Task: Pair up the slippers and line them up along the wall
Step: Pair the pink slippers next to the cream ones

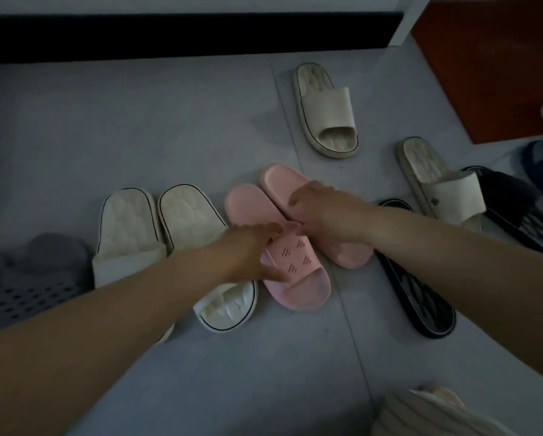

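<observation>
Two pink slippers lie side by side in the middle of the grey floor. My left hand (248,250) grips the strap of the left pink slipper (282,262). My right hand (320,212) is closed over the strap of the right pink slipper (342,250). Left of them sits a paired set of cream slippers (128,228) (194,221), partly under my left forearm. A single cream slipper (326,111) lies farther back, and another cream slipper (436,180) lies at the right.
The wall with a dark baseboard (185,36) runs along the top. Black slippers (421,297) lie at the right, one partly under the cream one. A grey perforated slipper (28,284) is at the left edge. A dark red mat (499,64) fills the top right.
</observation>
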`<state>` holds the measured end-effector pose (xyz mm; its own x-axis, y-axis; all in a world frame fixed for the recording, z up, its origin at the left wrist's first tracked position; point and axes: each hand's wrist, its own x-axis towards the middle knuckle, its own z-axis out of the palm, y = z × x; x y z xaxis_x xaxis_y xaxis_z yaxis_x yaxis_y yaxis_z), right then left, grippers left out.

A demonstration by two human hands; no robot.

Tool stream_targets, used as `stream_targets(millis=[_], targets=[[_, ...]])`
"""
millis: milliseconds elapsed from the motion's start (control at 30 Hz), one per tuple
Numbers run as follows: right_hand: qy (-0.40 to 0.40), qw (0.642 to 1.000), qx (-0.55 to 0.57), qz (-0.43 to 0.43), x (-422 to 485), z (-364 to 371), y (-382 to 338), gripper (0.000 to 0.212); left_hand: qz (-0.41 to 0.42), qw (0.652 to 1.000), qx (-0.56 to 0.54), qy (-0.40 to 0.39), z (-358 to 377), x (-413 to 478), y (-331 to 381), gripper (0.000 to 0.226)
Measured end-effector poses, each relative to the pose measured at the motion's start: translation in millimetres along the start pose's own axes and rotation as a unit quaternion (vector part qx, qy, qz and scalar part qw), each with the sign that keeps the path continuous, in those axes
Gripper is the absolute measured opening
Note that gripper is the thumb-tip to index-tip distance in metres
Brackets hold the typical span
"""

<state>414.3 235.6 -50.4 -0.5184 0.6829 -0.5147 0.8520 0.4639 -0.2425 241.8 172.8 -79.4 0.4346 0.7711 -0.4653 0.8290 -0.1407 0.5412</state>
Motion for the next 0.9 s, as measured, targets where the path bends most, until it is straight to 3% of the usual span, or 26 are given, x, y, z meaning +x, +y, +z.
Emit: stream_targets(millis=[67, 167, 333, 467, 567, 700, 800, 900], targets=[[-0.014, 0.996, -0.073, 0.043, -7, -6, 22, 0.06, 0.001, 0.999, 0.043, 0.015, 20, 4, 7, 0.085], [-0.013, 0.99, -0.129, 0.048, -18, -1, 41, 0.048, -0.029, 0.999, -0.013, 0.009, 28, 20, 14, 0.08], [0.012, 0.999, 0.024, 0.042, -27, 21, 35, 0.032, 0.019, 0.998, -0.037, -0.043, 6, 36, -2, 0.09], [-0.004, 0.993, 0.103, 0.054, -34, 26, 24, 0.049, 0.031, 0.996, 0.01, -0.083, -3, 33, -6, 0.088], [-0.007, 0.991, 0.095, 0.095, -54, -8, 26, 0.069, 0.04, 0.998, 0.02, -0.048, -17, 28, -1, 0.089], [0.019, 0.988, 0.061, 0.141, -117, -79, 45, 0.062, 0.057, 0.991, -0.115, 0.038, -52, 25, 26, 0.077], [0.035, 0.974, 0.084, 0.208, -168, -104, 60, 0.058, 0.08, 0.974, -0.209, 0.026, -75, 24, 56, 0.066], [-0.011, 0.964, 0.143, 0.225, -188, -91, 77, 0.056, 0.088, 0.958, -0.273, 0.032, -85, 28, 73, 0.054]])
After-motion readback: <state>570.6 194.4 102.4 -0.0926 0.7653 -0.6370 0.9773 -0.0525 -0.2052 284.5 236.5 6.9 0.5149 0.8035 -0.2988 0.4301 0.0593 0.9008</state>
